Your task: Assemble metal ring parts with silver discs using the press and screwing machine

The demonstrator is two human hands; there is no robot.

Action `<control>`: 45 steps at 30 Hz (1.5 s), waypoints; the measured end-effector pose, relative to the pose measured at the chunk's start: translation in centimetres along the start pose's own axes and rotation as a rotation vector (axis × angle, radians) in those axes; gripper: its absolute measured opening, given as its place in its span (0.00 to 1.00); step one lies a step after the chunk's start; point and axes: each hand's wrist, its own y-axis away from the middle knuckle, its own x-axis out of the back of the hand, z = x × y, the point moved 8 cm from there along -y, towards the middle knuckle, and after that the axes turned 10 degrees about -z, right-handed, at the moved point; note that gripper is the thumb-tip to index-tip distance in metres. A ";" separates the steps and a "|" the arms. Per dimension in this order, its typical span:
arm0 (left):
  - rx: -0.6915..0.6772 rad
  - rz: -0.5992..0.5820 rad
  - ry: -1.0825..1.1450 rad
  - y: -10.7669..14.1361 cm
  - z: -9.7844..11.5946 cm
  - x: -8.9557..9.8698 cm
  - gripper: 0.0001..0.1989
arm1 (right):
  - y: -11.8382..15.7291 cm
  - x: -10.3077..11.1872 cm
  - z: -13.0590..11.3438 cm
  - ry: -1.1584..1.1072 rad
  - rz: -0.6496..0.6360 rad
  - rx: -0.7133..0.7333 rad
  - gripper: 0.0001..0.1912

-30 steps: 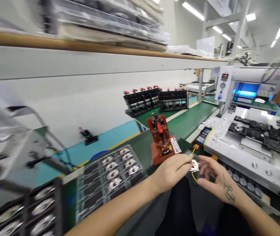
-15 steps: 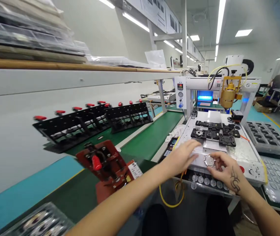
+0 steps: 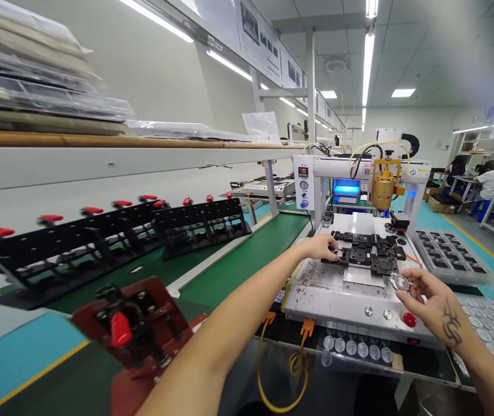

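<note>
My right hand [image 3: 426, 297] holds a round silver watch case [image 3: 400, 282] between thumb and fingers, just off the front right of the machine bed. At the left end of the black fixtures, my left hand [image 3: 319, 247] has its thumb and fingers closed at a second silver watch case [image 3: 338, 253], which sits in the fixture block [image 3: 337, 261]. My fingers hide part of that case. More black fixture blocks [image 3: 361, 255] stand beside it on the white bed. Above them hangs the brass-coloured dispensing head [image 3: 383, 188] of the machine.
A tray of black parts [image 3: 452, 257] and a clear tray of round pieces [image 3: 489, 326] lie to the right. A red clamp fixture [image 3: 143, 323] and black racks with red-handled clamps [image 3: 77, 242] stand left. A yellow cable [image 3: 260, 375] loops below the bench. Seated people are at far right.
My left hand has moved forward from above the bed's front edge to the watch case in the left fixture. The right hand, still holding its case, has shifted right. The view has tilted up.
</note>
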 end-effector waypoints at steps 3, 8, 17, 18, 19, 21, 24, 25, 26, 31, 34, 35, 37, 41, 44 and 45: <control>-0.030 0.122 0.031 0.9 1.1 1.5 0.19 | -5.2 -2.1 -1.4 0.145 -0.060 0.089 0.23; -0.102 0.352 0.138 5.6 3.2 3.7 0.23 | -14.4 -8.2 -2.7 0.362 -0.246 0.159 0.15; -0.178 0.449 0.183 17.8 6.8 2.4 0.15 | -20.2 -13.7 0.2 0.475 -0.516 0.061 0.19; -0.175 0.458 0.179 19.0 6.7 1.9 0.15 | -20.1 -13.7 0.2 0.485 -0.524 0.067 0.18; -0.172 0.468 0.179 20.1 6.5 1.4 0.15 | -20.0 -13.7 0.3 0.498 -0.523 0.074 0.18; -0.166 0.495 0.191 21.9 6.0 0.4 0.16 | -19.9 -13.7 0.1 0.528 -0.509 0.089 0.17; -0.136 0.537 0.227 23.4 5.3 -1.0 0.17 | -20.1 -13.9 -0.5 0.576 -0.472 0.103 0.14; -0.121 0.546 0.242 23.6 5.2 -1.5 0.17 | -20.0 -13.9 -1.0 0.587 -0.452 0.111 0.13; -0.103 0.546 0.261 23.7 5.1 -1.9 0.18 | -19.8 -13.6 -1.5 0.592 -0.425 0.122 0.12; 0.001 0.519 0.390 24.8 4.2 -5.9 0.18 | -13.5 -7.1 -3.3 0.540 -0.169 0.195 0.18; 0.080 0.532 0.413 26.7 1.8 -9.3 0.20 | -4.8 -0.1 -1.7 0.450 0.160 0.173 0.19; 0.109 0.533 0.413 27.2 0.9 -10.5 0.20 | -1.5 2.0 -0.5 0.430 0.286 0.147 0.16; 0.152 0.519 0.412 27.6 -0.5 -12.6 0.20 | 4.0 4.4 2.4 0.457 0.435 0.060 0.15; 0.133 0.435 0.421 26.2 -0.3 -15.3 0.18 | 9.1 4.7 7.4 0.564 0.483 -0.037 0.24; 0.076 0.350 0.437 24.5 0.8 -16.8 0.18 | 10.1 3.2 7.4 0.607 0.560 -0.014 0.23; 0.060 0.305 0.445 24.0 0.9 -17.4 0.18 | 10.3 2.1 6.7 0.594 0.565 0.016 0.20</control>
